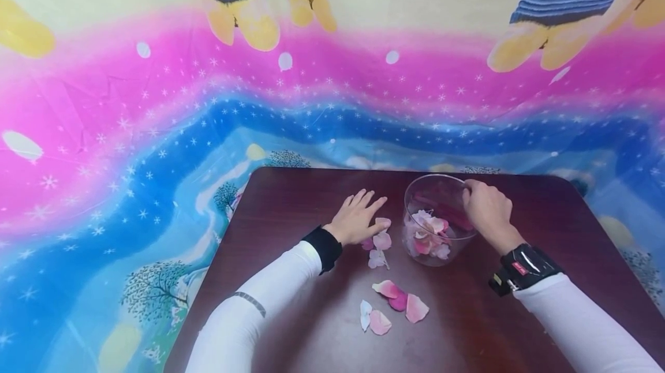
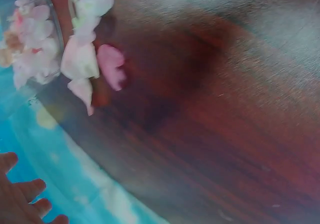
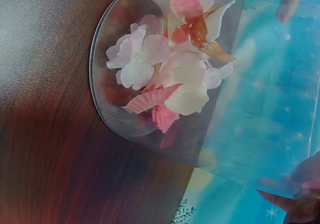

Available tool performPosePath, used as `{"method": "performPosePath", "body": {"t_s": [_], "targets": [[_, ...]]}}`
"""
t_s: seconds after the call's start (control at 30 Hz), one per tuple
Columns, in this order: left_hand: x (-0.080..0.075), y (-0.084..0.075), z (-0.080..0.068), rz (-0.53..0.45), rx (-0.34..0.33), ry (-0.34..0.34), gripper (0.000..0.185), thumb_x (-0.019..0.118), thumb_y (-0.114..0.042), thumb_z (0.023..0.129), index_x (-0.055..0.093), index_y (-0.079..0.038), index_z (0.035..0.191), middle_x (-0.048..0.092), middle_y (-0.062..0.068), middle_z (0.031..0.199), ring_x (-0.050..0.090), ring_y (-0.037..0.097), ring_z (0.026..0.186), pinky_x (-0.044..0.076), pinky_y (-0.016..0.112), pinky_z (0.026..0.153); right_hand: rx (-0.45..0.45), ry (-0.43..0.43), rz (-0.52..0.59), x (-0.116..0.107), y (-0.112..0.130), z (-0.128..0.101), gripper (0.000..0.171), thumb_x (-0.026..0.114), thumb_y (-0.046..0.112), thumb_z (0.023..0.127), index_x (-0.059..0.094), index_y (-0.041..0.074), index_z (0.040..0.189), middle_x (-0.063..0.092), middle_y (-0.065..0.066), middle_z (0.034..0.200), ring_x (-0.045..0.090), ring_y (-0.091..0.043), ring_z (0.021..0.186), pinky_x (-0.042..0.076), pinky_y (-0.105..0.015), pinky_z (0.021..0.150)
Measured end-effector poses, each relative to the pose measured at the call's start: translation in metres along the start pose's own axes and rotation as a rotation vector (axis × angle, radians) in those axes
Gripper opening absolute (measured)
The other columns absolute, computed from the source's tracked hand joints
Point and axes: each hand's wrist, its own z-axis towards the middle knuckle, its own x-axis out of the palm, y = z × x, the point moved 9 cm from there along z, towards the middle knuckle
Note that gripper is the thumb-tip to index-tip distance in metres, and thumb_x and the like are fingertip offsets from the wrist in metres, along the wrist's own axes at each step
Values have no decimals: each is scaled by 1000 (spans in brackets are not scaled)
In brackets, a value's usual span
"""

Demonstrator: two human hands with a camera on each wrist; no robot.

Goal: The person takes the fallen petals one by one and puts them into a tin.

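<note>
My right hand [image 1: 488, 211] grips the rim of a clear round container [image 1: 440, 253] at its right side, with fingers [image 3: 300, 191] at the wall in the right wrist view. Pink and white petals and small blossoms [image 3: 137, 59] lie heaped at the container's bottom. To its left, my left hand [image 1: 355, 220] is spread out over the table, its fingers [image 2: 31, 189] extended and holding nothing. Beside its thumb lies a small group of pink petals [image 1: 382, 240] with a pale blossom [image 1: 377, 258]; the left wrist view shows a deeper pink petal [image 2: 112, 66] among them.
Nearer on the dark wooden table [image 1: 291, 315] lie loose petals: a magenta one [image 1: 398, 301], pink ones [image 1: 417, 308] and a white one [image 1: 366, 314]. Behind the table's far edge hangs a printed cloth [image 1: 332, 90] in pink and blue.
</note>
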Motion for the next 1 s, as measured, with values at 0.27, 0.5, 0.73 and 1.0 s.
{"method": "performPosePath", "body": {"t_s": [0.27, 0.5, 0.73, 1.0], "targets": [[35, 5, -9, 44, 1, 55, 74, 53, -62, 97, 35, -25, 158, 40, 10, 160, 35, 28, 150, 37, 48, 119, 2, 4, 1, 1, 0, 0, 31, 50, 19, 100, 67, 5, 122, 71, -26, 93, 64, -43, 74, 39, -46, 48], [52, -4, -20, 73, 73, 36, 84, 69, -70, 82, 48, -22, 147, 54, 8, 141, 51, 25, 133, 47, 41, 108, 2, -1, -5, 2, -1, 1, 32, 50, 19, 100, 67, 6, 123, 71, -27, 96, 65, -46, 77, 40, -48, 49], [63, -30, -26, 128, 239, 27, 63, 78, -56, 82, 58, -25, 133, 58, 1, 120, 58, 18, 107, 51, 32, 91, 3, 2, -6, 1, 0, 1, 32, 49, 19, 100, 66, 5, 124, 71, -27, 97, 65, -45, 76, 40, -47, 48], [77, -47, -29, 130, 315, 57, 19, 76, -29, 91, 72, -27, 109, 67, -6, 101, 67, 9, 97, 55, 23, 84, 4, -4, -7, 0, 0, 0, 33, 49, 19, 100, 67, 5, 124, 71, -27, 95, 65, -45, 76, 40, -46, 48]]}}
